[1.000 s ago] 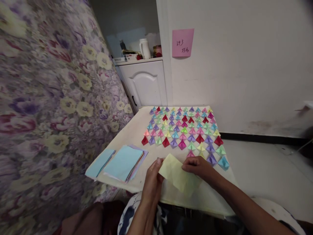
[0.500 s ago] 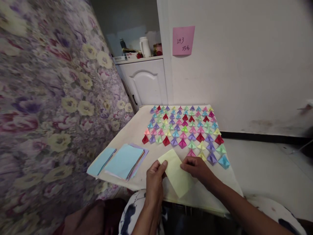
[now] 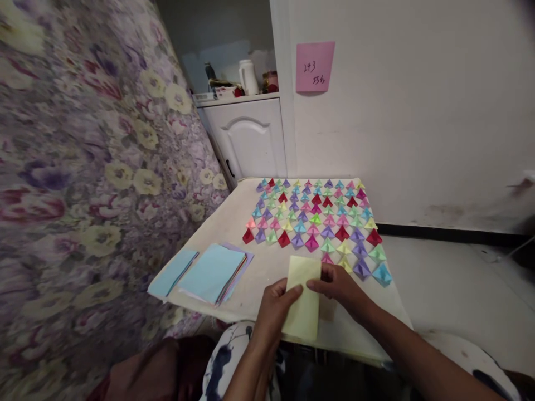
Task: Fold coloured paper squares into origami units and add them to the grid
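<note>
A pale yellow sheet of paper (image 3: 302, 312), a tall narrow rectangle that looks folded, is held up over the near edge of the table. My left hand (image 3: 276, 309) pinches its left side, thumb on the front. On the right side my right hand (image 3: 338, 287) grips it between thumb and fingers; the fingertips behind the paper are hidden. Beyond my hands, rows of small folded paper pieces (image 3: 311, 243) in many colours cover the right part of the table. To the left of my hands lies a stack of coloured paper (image 3: 213, 273) with light blue on top.
A smaller light blue paper pile (image 3: 172, 273) lies at the table's left edge. The cream-covered table (image 3: 217, 223) stands against a white wall and a white cabinet (image 3: 254, 139). Floral curtain (image 3: 104, 184) hangs at left. A pink note (image 3: 314, 67) is on the wall.
The yellow paper has turned from slanted to nearly upright and looks narrower. My left hand has shifted slightly right, and both thumbs are now closer together on the paper.
</note>
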Demonstrator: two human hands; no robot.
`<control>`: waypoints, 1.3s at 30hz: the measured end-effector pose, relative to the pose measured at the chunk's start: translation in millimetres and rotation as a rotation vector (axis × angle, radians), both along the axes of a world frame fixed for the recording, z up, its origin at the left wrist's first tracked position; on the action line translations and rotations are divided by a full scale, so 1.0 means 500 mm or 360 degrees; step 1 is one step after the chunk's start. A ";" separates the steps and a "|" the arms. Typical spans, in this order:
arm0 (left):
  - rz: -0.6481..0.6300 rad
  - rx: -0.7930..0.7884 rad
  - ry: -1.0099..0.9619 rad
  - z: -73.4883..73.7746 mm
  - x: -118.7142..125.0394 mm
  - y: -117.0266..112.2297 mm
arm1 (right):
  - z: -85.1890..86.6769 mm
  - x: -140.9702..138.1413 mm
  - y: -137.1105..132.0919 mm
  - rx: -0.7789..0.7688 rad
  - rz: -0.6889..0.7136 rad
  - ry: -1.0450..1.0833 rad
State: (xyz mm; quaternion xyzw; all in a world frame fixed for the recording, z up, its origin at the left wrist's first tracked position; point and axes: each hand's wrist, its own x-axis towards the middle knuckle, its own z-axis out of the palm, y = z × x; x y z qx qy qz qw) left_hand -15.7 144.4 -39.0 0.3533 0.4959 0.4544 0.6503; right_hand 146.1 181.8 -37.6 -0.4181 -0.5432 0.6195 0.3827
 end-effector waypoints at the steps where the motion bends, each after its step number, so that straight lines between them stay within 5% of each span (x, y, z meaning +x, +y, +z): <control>1: -0.0086 -0.0011 0.0034 -0.002 0.001 -0.001 | 0.000 0.005 0.003 -0.0004 0.0007 -0.0015; 5: -0.0269 -0.0013 0.0158 -0.007 0.009 -0.004 | -0.001 0.022 0.015 -0.0108 0.0096 -0.0133; 10: -0.0269 0.0092 0.0334 -0.007 -0.011 0.006 | 0.010 0.037 0.023 -0.0071 -0.0151 -0.0086; 15: 0.0039 0.0262 0.0336 0.004 -0.035 0.018 | 0.014 0.038 0.025 -0.0119 -0.0335 0.0172; 18: 0.0279 0.0276 0.0009 0.014 -0.021 0.011 | 0.005 0.029 0.022 -0.0161 -0.0435 0.0308; 21: 0.0258 0.0229 -0.0270 0.015 -0.002 0.001 | -0.006 0.014 0.015 -0.0157 -0.0514 0.0312; 25: 0.0320 0.0147 0.0034 -0.003 -0.009 0.004 | -0.021 -0.005 0.007 -0.0089 -0.0508 0.0096; 30: 0.0250 0.0208 0.0465 -0.032 -0.052 0.004 | -0.053 0.004 -0.014 0.0211 -0.0375 -0.0354; 36: 0.0051 0.0360 0.0898 -0.068 -0.054 -0.037 | -0.108 0.006 -0.143 0.0962 -0.0786 -0.1115; 39: 0.0012 0.0434 0.1311 -0.076 -0.053 -0.050 | -0.127 -0.057 -0.204 0.1228 -0.0485 -0.1202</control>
